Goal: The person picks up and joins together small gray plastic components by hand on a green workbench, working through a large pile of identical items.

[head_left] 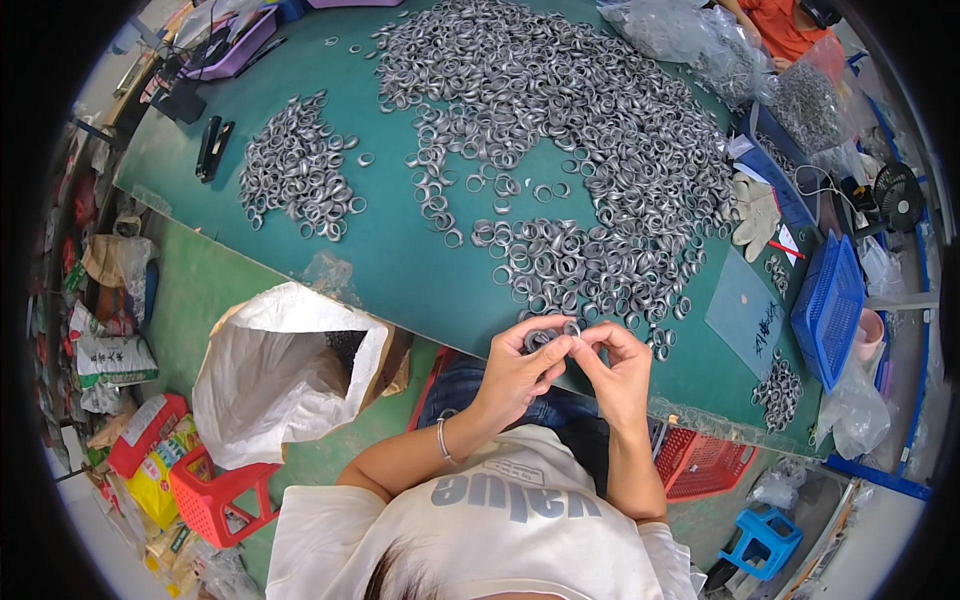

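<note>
Your left hand [512,376] cups several grey rings [538,341] while your right hand [618,374] pinches a single ring [571,328], probably best steadied lightly by its rim, low over the surface [400,268], main pile [640,140] at twelve o'clock.
</note>
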A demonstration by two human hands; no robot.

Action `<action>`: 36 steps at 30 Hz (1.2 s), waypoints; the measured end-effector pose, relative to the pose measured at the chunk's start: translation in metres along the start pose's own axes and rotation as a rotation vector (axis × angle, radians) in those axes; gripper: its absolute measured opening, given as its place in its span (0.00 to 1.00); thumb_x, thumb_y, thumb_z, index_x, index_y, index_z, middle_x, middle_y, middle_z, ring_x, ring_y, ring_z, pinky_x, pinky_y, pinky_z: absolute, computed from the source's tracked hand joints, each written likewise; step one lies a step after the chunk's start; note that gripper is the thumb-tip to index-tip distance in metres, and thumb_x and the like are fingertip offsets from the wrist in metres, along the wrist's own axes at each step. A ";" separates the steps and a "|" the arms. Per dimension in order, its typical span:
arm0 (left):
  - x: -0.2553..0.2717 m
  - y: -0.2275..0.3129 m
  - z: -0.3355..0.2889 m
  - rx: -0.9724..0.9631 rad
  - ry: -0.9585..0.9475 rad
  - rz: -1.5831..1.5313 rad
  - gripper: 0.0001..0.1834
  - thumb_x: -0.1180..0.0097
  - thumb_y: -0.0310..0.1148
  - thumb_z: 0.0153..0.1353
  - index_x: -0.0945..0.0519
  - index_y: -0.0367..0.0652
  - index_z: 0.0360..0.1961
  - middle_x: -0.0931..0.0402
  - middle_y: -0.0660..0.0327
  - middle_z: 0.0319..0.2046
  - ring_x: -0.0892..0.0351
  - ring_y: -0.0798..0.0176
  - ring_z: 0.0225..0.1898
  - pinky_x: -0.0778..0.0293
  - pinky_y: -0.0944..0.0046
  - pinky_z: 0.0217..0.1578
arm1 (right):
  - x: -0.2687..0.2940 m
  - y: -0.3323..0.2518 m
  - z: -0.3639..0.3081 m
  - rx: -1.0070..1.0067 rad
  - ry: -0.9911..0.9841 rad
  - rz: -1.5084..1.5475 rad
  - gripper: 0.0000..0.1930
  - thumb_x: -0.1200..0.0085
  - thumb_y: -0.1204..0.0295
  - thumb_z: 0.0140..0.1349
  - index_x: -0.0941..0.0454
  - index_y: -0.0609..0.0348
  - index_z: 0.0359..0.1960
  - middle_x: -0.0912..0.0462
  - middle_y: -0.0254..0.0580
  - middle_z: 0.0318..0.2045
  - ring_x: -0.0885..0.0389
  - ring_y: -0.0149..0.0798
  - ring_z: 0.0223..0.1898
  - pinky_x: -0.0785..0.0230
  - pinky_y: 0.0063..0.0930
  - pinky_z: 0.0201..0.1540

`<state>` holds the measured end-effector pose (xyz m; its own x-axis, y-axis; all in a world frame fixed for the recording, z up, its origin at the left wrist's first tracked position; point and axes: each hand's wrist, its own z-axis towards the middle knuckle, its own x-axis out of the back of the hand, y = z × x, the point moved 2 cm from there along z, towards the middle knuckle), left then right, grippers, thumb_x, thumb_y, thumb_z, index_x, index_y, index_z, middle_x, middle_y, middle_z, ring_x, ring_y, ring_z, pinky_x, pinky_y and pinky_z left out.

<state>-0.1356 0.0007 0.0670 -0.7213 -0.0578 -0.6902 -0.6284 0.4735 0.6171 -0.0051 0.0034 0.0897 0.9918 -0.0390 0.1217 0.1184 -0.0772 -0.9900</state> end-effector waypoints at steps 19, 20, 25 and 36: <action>0.003 0.002 0.006 0.041 -0.180 -0.124 0.12 0.57 0.29 0.63 0.28 0.35 0.44 0.31 0.57 0.32 0.36 0.73 0.17 0.50 0.81 0.07 | 0.010 -0.008 0.084 0.563 0.249 -0.789 0.04 0.42 0.78 0.49 0.22 0.63 0.28 0.23 0.41 0.25 0.28 0.42 0.30 0.38 0.31 0.37; 0.003 0.002 0.006 0.013 -0.176 -0.075 0.12 0.56 0.30 0.63 0.27 0.34 0.44 0.30 0.57 0.31 0.36 0.73 0.17 0.50 0.81 0.07 | 0.011 -0.008 0.081 0.540 0.238 -0.770 0.04 0.42 0.78 0.48 0.22 0.63 0.27 0.23 0.43 0.25 0.28 0.44 0.31 0.38 0.33 0.38; 0.001 0.009 0.007 0.007 -0.113 -0.168 0.14 0.56 0.31 0.63 0.29 0.34 0.46 0.31 0.56 0.31 0.36 0.74 0.18 0.48 0.80 0.08 | 0.014 0.003 0.048 -0.014 0.124 0.057 0.02 0.45 0.77 0.56 0.22 0.63 0.29 0.22 0.31 0.25 0.29 0.23 0.26 0.37 0.19 0.30; -0.002 0.008 0.011 0.008 0.030 -0.092 0.10 0.52 0.27 0.60 0.27 0.33 0.41 0.30 0.59 0.28 0.37 0.75 0.17 0.48 0.80 0.09 | 0.006 -0.014 0.056 0.094 0.096 -0.277 0.06 0.42 0.75 0.52 0.23 0.66 0.24 0.26 0.36 0.20 0.32 0.30 0.21 0.40 0.25 0.25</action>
<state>-0.1364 0.0142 0.0694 -0.6695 -0.1278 -0.7317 -0.6900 0.4718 0.5490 0.0022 0.0597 0.0999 0.9125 -0.1240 0.3898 0.3921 -0.0062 -0.9199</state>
